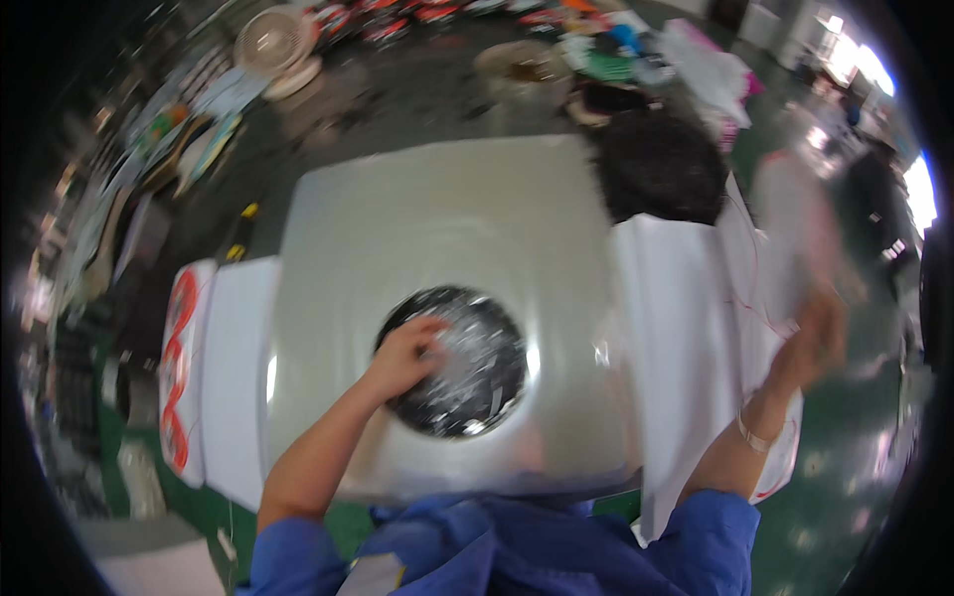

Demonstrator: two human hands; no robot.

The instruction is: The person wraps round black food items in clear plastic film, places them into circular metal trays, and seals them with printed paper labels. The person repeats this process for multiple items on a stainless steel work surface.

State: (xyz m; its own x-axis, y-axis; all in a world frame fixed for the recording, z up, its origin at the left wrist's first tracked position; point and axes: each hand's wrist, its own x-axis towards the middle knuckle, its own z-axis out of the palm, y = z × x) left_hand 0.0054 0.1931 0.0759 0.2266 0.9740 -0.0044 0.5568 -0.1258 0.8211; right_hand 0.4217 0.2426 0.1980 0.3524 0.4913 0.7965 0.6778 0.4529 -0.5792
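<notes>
Before me is a greyish, glossy panel-like surface [447, 216] with a round dark recess or bowl [391, 316] near its front. Shiny clear and silvery pieces [477, 357], too blurred to name, fill the round part. Over its left side is my left hand [408, 357], fingers bent; whether they pinch something small is hidden by blur. Out to the right, my right hand [818, 331] is closed at the lower end of a pale translucent plastic bag [794, 216], badly smeared by motion.
White boards or box flaps [682, 335] flank the surface. A yellow-and-black cutter [242, 232] lies at the left. Behind stand a fan [276, 41], a round translucent tub [522, 67] and a black furry bundle [663, 167]. A thin red cord [754, 276] hangs near my right hand.
</notes>
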